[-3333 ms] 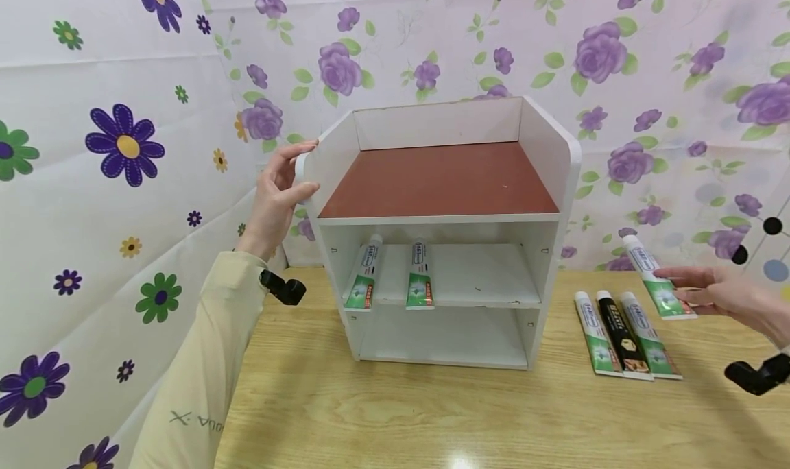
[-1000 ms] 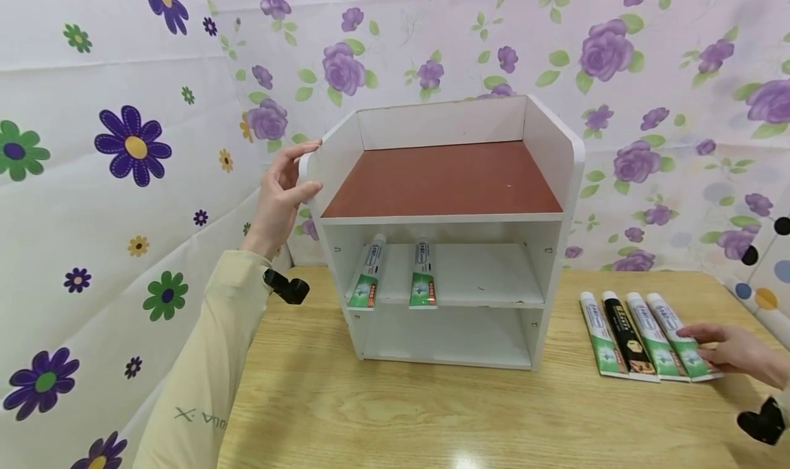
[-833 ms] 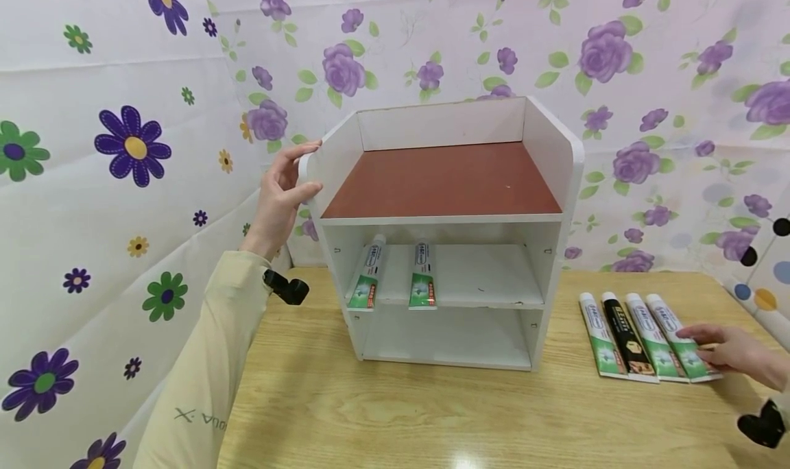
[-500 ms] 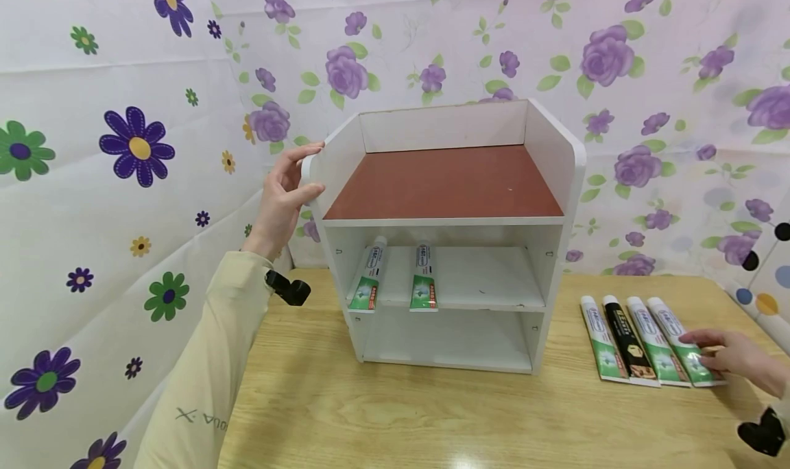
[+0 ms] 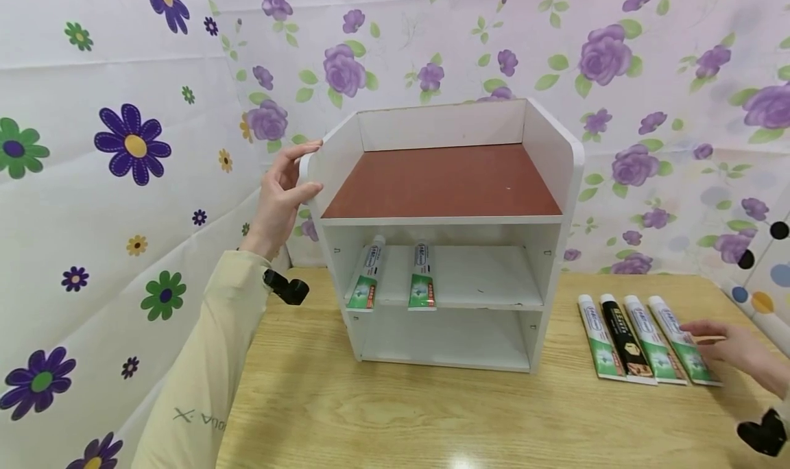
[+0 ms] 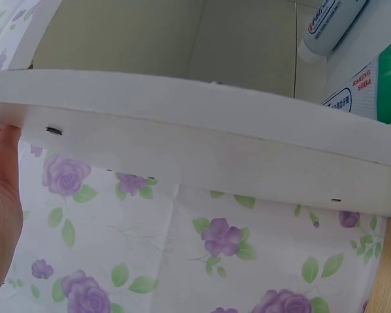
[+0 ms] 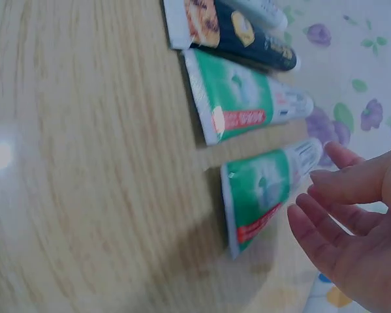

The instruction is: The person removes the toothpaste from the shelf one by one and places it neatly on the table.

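Note:
A small white shelf unit [image 5: 444,219] with a reddish-brown top board [image 5: 441,181] stands on the table. My left hand [image 5: 276,198] grips the front edge of its left side panel, thumb in front and fingers behind; the left wrist view shows part of that hand [image 6: 2,208] against the panel. On the right, my right hand [image 5: 734,351] is beside the rightmost green-and-white toothpaste tube [image 5: 685,342], fingers loosely bent with nothing between them. In the right wrist view its fingertips are just off that tube [image 7: 257,192], near the cap end.
Left of that tube lie another green-and-white tube [image 5: 654,342], a black toothpaste tube [image 5: 628,339] and one more green-and-white tube [image 5: 601,339]. Two toothpaste tubes [image 5: 367,275] [image 5: 422,277] lie on the middle shelf [image 5: 481,277], ends over its front edge. Flowered cloth [image 5: 432,37] hangs behind.
My right hand has lowered the toothpaste tube from the air to the right end of the row and let go. The left hand has stayed on the shelf's side panel.

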A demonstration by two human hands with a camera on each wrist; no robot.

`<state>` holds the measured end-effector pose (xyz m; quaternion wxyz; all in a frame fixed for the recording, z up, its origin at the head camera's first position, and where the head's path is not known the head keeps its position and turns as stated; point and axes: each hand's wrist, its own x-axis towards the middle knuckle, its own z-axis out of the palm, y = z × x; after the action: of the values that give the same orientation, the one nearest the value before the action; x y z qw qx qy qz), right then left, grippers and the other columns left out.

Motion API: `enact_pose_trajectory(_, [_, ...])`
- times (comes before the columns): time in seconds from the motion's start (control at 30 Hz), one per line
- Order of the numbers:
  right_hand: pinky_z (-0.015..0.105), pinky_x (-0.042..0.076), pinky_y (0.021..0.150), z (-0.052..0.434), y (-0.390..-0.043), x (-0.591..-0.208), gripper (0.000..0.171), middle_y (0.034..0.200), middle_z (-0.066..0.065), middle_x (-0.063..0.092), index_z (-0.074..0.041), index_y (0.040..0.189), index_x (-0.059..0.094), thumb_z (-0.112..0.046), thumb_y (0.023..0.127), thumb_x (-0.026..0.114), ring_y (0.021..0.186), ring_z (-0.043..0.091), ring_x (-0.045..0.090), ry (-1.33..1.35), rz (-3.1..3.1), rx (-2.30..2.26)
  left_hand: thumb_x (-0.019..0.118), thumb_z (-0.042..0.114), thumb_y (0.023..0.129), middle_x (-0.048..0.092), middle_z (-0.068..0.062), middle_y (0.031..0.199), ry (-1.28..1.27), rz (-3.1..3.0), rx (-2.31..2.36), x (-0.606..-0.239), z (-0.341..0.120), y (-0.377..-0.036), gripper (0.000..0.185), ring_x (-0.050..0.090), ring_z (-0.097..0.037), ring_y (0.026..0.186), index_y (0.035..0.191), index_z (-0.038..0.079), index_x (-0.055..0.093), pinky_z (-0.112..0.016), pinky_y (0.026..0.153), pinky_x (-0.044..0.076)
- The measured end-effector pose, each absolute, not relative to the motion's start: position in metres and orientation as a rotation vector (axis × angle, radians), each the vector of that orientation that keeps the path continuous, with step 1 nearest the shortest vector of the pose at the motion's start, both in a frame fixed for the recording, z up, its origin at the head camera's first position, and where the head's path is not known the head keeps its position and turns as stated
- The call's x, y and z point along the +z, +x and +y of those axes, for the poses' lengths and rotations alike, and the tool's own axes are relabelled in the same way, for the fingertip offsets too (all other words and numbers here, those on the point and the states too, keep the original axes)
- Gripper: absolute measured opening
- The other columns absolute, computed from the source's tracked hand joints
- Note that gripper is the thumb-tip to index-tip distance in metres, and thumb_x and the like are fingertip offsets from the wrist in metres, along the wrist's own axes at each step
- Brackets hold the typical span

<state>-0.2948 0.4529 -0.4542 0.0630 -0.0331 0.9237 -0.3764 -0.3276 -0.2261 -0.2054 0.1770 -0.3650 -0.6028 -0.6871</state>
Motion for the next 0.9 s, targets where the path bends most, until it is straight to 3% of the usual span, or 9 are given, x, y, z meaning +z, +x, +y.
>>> enact_pose_trajectory(0.17, [0.044, 0.048, 0.068, 0.436, -0.295, -0.441, 0.043, 0.115, 0.042, 0.037, 0.02, 0.12, 0.039, -0.003, 0.088, 0.055, 0.097, 0.05, 0.046, -0.193, 2.808, -1.127, 0.053, -0.014, 0.079, 0.038, -0.011, 0.135, -1.026, -1.708, -1.953, -0.205, -0.226, -0.327, 0.048, 0.036, -0.028, 0.117, 0.122, 0.007, 0.053, -0.03, 0.083, 0.041])
enact_pose_trajectory(0.27, [0.041, 0.049, 0.068, 0.424, -0.295, -0.431, 0.043, 0.115, 0.036, 0.044, 0.017, 0.121, 0.041, -0.009, 0.089, 0.056, 0.095, 0.036, 0.054, -0.32, 2.737, -1.175, 0.053, -0.014, 0.079, 0.038, -0.01, 0.135, -1.015, -1.712, -1.955, -0.205, -0.225, -0.326, 0.048, 0.036, -0.028, 0.117, 0.123, 0.007, 0.052, -0.03, 0.082, 0.041])
enact_pose_trajectory(0.4, [0.037, 0.05, 0.068, 0.405, -0.296, -0.42, 0.029, 0.109, 0.01, 0.058, 0.003, 0.117, 0.053, -0.008, 0.09, 0.054, 0.09, 0.013, 0.058, -0.596, 2.564, -1.292, 0.053, -0.013, 0.08, 0.038, -0.01, 0.135, -1.019, -1.715, -1.949, -0.204, -0.225, -0.326, 0.048, 0.037, -0.028, 0.117, 0.123, 0.008, 0.052, -0.031, 0.082, 0.042])
enact_pose_trajectory(0.5, [0.037, 0.05, 0.069, 0.389, -0.3, -0.413, 0.026, 0.105, -0.004, 0.06, -0.003, 0.117, 0.055, -0.007, 0.091, 0.052, 0.09, 0.011, 0.058, -0.726, 2.469, -1.31, 0.053, -0.013, 0.079, 0.038, -0.01, 0.135, -1.023, -1.713, -1.939, -0.205, -0.225, -0.326, 0.048, 0.037, -0.028, 0.117, 0.122, 0.007, 0.052, -0.031, 0.082, 0.042])
enact_pose_trajectory(0.67, [0.039, 0.049, 0.071, 0.361, -0.303, -0.402, 0.031, 0.108, 0.015, 0.057, 0.008, 0.118, 0.05, -0.009, 0.092, 0.052, 0.092, 0.015, 0.058, -0.817, 2.459, -1.239, 0.052, -0.013, 0.079, 0.038, -0.011, 0.134, -1.018, -1.71, -1.935, -0.205, -0.225, -0.327, 0.048, 0.037, -0.029, 0.116, 0.122, 0.008, 0.052, -0.031, 0.081, 0.042])
enact_pose_trajectory(0.73, [0.038, 0.049, 0.071, 0.35, -0.302, -0.398, 0.029, 0.107, 0.018, 0.057, 0.007, 0.117, 0.051, -0.008, 0.092, 0.051, 0.092, 0.015, 0.058, -0.876, 2.442, -1.218, 0.053, -0.013, 0.079, 0.038, -0.01, 0.134, -1.011, -1.715, -1.937, -0.205, -0.225, -0.327, 0.048, 0.037, -0.029, 0.116, 0.122, 0.008, 0.052, -0.031, 0.082, 0.042])
enact_pose_trajectory(0.9, [0.031, 0.05, 0.068, 0.323, -0.299, -0.388, 0.02, 0.1, 0.0, 0.062, -0.009, 0.11, 0.061, -0.007, 0.091, 0.053, 0.087, 0.014, 0.059, -1.134, 2.53, -1.041, 0.053, -0.013, 0.079, 0.038, -0.01, 0.134, -1.006, -1.713, -1.944, -0.205, -0.225, -0.327, 0.048, 0.037, -0.029, 0.115, 0.122, 0.009, 0.052, -0.031, 0.082, 0.042])
